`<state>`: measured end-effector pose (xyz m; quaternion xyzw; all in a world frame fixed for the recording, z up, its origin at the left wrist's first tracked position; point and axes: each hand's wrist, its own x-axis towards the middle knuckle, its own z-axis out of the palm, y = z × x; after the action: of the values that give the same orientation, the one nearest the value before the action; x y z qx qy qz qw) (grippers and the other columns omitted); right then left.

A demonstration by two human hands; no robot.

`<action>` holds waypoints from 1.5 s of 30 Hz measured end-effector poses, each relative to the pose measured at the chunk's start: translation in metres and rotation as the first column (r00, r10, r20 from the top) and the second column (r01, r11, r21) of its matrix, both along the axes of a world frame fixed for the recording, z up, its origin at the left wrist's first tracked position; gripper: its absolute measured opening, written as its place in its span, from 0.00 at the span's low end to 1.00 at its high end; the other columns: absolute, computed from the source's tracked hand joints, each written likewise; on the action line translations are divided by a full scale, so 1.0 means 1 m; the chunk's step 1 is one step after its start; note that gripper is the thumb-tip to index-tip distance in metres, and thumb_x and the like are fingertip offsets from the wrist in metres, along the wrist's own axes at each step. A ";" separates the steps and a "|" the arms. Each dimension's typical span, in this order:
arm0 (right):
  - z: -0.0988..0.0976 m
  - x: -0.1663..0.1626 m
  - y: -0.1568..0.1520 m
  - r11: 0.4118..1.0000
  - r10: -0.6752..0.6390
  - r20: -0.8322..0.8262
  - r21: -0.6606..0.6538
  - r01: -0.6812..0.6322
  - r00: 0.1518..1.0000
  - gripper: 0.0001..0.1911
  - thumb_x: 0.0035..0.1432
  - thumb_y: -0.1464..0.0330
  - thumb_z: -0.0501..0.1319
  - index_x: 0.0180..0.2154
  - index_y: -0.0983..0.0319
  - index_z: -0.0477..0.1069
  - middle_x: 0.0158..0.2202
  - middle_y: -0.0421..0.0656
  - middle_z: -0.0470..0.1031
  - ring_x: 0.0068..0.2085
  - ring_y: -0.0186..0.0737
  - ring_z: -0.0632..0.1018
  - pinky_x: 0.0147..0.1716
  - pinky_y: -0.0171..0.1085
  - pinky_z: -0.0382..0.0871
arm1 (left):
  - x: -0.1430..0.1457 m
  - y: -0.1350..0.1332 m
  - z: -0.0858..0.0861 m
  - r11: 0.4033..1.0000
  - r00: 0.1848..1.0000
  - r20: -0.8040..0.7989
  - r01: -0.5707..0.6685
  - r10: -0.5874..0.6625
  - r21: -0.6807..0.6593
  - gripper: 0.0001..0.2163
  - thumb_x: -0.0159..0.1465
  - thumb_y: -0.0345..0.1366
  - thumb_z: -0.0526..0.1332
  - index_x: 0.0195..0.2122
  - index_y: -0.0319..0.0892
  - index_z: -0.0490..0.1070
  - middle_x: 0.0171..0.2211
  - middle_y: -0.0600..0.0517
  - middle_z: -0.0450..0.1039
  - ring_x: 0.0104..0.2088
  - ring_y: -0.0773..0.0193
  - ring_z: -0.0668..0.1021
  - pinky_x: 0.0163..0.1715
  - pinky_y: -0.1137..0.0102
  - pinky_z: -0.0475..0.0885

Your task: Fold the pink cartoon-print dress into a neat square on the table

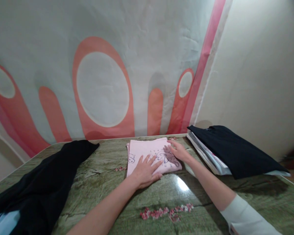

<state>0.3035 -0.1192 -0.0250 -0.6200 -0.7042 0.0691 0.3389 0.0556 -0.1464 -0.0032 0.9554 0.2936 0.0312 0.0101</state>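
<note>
From the head view, I see the folded pink cloth (140,150) near the counter's (105,199) far edge. My left hand (142,173) lies flat on it, fingers (157,165) spread, gripping nothing; my right hand (178,151) touches its right side, fingers loosely extended.

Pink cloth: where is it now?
In the head view, the pink cloth lies low-centre, partly under the left hand, between the black garment at left and clothes stack at right.
</note>
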 end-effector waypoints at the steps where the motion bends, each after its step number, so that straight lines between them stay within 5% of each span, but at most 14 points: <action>1: 0.003 -0.008 -0.011 0.995 0.095 0.031 -0.009 -0.095 0.995 0.22 0.61 0.62 0.48 0.53 0.65 0.64 0.53 0.48 0.68 0.54 0.41 0.68 0.54 0.41 0.60 | 0.000 0.000 -0.001 1.000 1.000 0.001 0.007 -0.007 0.002 0.27 0.64 0.56 0.40 0.62 0.54 0.46 0.63 0.48 0.46 0.61 0.46 0.51 0.55 0.46 0.45; 3: 0.005 -0.022 -0.036 0.973 0.232 0.154 -0.048 -0.228 0.960 0.23 0.60 0.61 0.49 0.54 0.63 0.63 0.56 0.48 0.65 0.57 0.43 0.64 0.56 0.44 0.55 | 0.000 0.001 -0.002 1.000 1.000 0.004 0.014 -0.014 0.009 0.28 0.64 0.56 0.40 0.63 0.53 0.45 0.63 0.48 0.46 0.61 0.46 0.51 0.55 0.47 0.45; 7: -0.002 -0.033 -0.070 0.970 0.213 0.308 -0.183 -0.162 0.927 0.25 0.62 0.59 0.46 0.59 0.58 0.57 0.61 0.44 0.56 0.61 0.46 0.55 0.58 0.49 0.49 | -0.003 0.004 -0.005 1.000 1.000 0.009 0.017 -0.017 0.004 0.29 0.63 0.58 0.40 0.63 0.53 0.45 0.64 0.48 0.45 0.61 0.47 0.51 0.55 0.47 0.45; 16: -0.013 -0.021 -0.066 0.967 0.181 0.336 -0.231 -0.106 0.924 0.25 0.64 0.59 0.41 0.61 0.56 0.52 0.63 0.41 0.51 0.63 0.42 0.52 0.59 0.48 0.47 | -0.007 0.018 -0.006 0.999 0.996 0.072 0.050 -0.049 -0.020 0.27 0.64 0.55 0.41 0.62 0.52 0.49 0.63 0.49 0.48 0.61 0.51 0.53 0.56 0.49 0.45; 20: -0.021 -0.012 -0.053 0.971 0.205 0.209 -0.165 -0.172 0.956 0.22 0.62 0.63 0.45 0.56 0.58 0.61 0.60 0.45 0.59 0.60 0.44 0.58 0.57 0.48 0.51 | -0.016 0.041 -0.013 0.997 0.974 0.225 -0.020 0.036 -0.074 0.22 0.66 0.47 0.44 0.57 0.44 0.59 0.59 0.46 0.56 0.60 0.57 0.57 0.58 0.57 0.50; 23: -0.021 0.001 -0.032 0.975 0.202 0.022 -0.103 -0.199 0.979 0.18 0.58 0.70 0.49 0.47 0.62 0.70 0.51 0.48 0.70 0.53 0.42 0.68 0.53 0.43 0.59 | -0.034 0.069 -0.018 0.979 0.871 0.449 -0.164 0.200 -0.118 0.20 0.63 0.37 0.52 0.55 0.37 0.61 0.57 0.44 0.60 0.58 0.60 0.61 0.57 0.63 0.55; 28: -0.011 0.008 0.021 0.982 -0.112 -0.170 -0.167 0.083 0.979 0.15 0.50 0.74 0.56 0.42 0.65 0.71 0.43 0.48 0.74 0.45 0.43 0.74 0.45 0.40 0.67 | -0.063 0.110 -0.021 0.861 0.611 0.606 -0.366 0.509 -0.354 0.20 0.56 0.25 0.56 0.51 0.38 0.65 0.51 0.46 0.66 0.51 0.60 0.69 0.53 0.63 0.62; 31: -0.007 0.003 0.049 0.964 -0.205 -0.194 -0.210 0.164 0.959 0.15 0.47 0.72 0.60 0.40 0.68 0.71 0.38 0.50 0.76 0.40 0.45 0.76 0.40 0.40 0.68 | -0.067 0.128 -0.019 0.778 0.540 0.564 -0.370 0.625 -0.508 0.17 0.55 0.23 0.57 0.47 0.34 0.68 0.44 0.45 0.72 0.42 0.63 0.75 0.44 0.69 0.69; 36: 0.000 -0.003 0.073 0.925 -0.334 -0.255 -0.272 0.264 0.908 0.20 0.40 0.71 0.65 0.39 0.68 0.71 0.32 0.48 0.76 0.35 0.44 0.76 0.33 0.38 0.69 | -0.057 0.153 -0.011 0.701 0.490 0.508 -0.411 0.709 -0.583 0.17 0.53 0.27 0.62 0.44 0.31 0.68 0.35 0.44 0.74 0.35 0.61 0.75 0.38 0.69 0.70; 45: 0.023 -0.010 0.070 0.939 -0.251 -0.494 -0.332 0.087 0.833 0.11 0.42 0.70 0.63 0.32 0.66 0.73 0.26 0.46 0.77 0.28 0.43 0.77 0.25 0.35 0.70 | -0.033 0.151 0.023 0.680 0.506 0.530 -0.167 0.680 -0.714 0.34 0.53 0.21 0.59 0.61 0.37 0.50 0.33 0.47 0.73 0.25 0.68 0.74 0.26 0.75 0.68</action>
<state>0.2937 -0.0493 -0.0020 -0.6807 -0.5069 0.3111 0.4277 0.0224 0.0044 0.0196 0.6840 0.4929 0.3430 0.4142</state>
